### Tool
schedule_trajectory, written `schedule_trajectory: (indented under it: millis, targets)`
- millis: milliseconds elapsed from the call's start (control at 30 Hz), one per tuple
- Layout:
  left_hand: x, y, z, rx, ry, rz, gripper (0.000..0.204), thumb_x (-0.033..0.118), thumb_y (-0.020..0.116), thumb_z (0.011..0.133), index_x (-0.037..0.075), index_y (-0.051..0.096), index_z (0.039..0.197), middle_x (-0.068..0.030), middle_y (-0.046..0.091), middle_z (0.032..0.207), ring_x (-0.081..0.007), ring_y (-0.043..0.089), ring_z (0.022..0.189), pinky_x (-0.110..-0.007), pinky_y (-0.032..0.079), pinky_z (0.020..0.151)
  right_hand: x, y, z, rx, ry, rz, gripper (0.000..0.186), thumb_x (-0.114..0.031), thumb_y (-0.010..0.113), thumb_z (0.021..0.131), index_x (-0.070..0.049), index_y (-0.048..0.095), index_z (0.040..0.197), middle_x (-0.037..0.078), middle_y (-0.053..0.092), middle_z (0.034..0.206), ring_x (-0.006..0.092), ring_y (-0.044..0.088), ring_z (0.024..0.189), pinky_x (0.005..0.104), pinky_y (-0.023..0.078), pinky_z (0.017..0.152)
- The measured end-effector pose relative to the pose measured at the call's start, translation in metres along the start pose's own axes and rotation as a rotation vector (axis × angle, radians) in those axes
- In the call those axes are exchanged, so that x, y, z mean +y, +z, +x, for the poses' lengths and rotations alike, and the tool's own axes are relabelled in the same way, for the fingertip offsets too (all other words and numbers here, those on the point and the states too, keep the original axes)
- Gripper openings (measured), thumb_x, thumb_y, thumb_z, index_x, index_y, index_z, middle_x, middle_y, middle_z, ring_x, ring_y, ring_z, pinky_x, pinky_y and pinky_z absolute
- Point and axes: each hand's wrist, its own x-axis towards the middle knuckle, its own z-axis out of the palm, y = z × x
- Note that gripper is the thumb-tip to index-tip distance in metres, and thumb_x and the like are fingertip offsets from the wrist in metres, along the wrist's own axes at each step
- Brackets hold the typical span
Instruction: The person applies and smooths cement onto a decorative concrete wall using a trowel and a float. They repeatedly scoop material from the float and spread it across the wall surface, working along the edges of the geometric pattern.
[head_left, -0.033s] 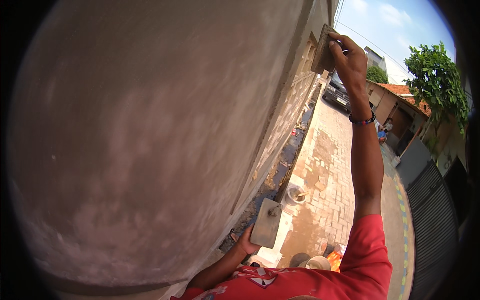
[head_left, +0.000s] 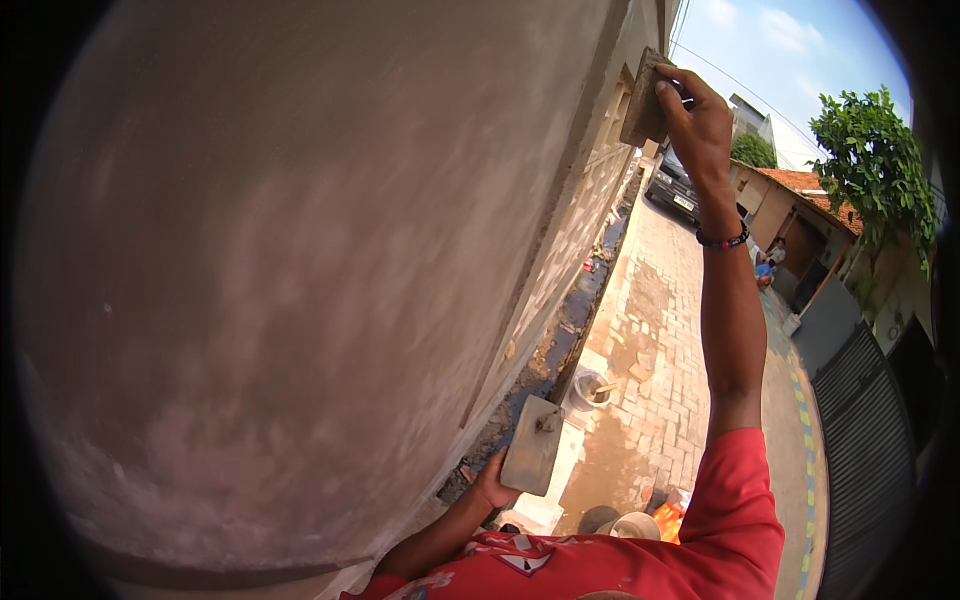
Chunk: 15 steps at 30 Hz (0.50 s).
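Observation:
A grey, freshly plastered wall (head_left: 280, 280) fills the left and middle. My right hand (head_left: 703, 128) is raised high beside the wall's far edge, its fingers closed around a plastering float (head_left: 644, 108), a flat dark block held upright. Whether the float's face touches the wall edge I cannot make out. Down low, near my body, my left hand (head_left: 492, 484) grips the edge of a flat grey mortar board (head_left: 531, 455). A small lump of mortar (head_left: 547, 423) lies towards the board's far end. Part of the left hand's fingers is hidden under the board.
A ditch (head_left: 575, 310) with debris runs along the wall's foot. Beside it stands a bucket (head_left: 590, 390) with a stick in it on the paved lane (head_left: 660, 380). Another bucket (head_left: 637, 526) sits close to me. Farther off are a parked car (head_left: 676, 186), seated people (head_left: 768, 265) and a metal gate (head_left: 865, 450).

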Motion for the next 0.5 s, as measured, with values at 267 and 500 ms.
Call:
schedule_trajectory:
  millis: [267, 500]
  targets:
    - [-0.003, 0.010, 0.004, 0.026, 0.055, 0.072, 0.047, 0.039, 0.044, 0.094, 0.009, 0.052, 0.128, -0.0090, 0.058, 0.126, -0.0249, 0.055, 0.115, -0.043, 0.041, 0.101, -0.014, 0.029, -0.021, 0.134, -0.112, -0.102, 0.021, -0.021, 0.062, 0.082, -0.011, 0.069, 0.100, 0.014, 0.068, 0.082, 0.0279, 0.067, 0.074, 0.0357, 0.051, 0.069]
    - [-0.006, 0.017, 0.003, 0.011, 0.095, 0.065, 0.046, 0.038, 0.042, 0.095, 0.008, 0.052, 0.128, -0.0093, 0.058, 0.125, -0.0249, 0.055, 0.115, -0.043, 0.041, 0.101, -0.003, 0.044, -0.026, 0.122, -0.078, -0.108, 0.021, -0.021, 0.061, 0.081, -0.011, 0.069, 0.098, 0.015, 0.068, 0.087, 0.0297, 0.067, 0.080, 0.0367, 0.052, 0.073]
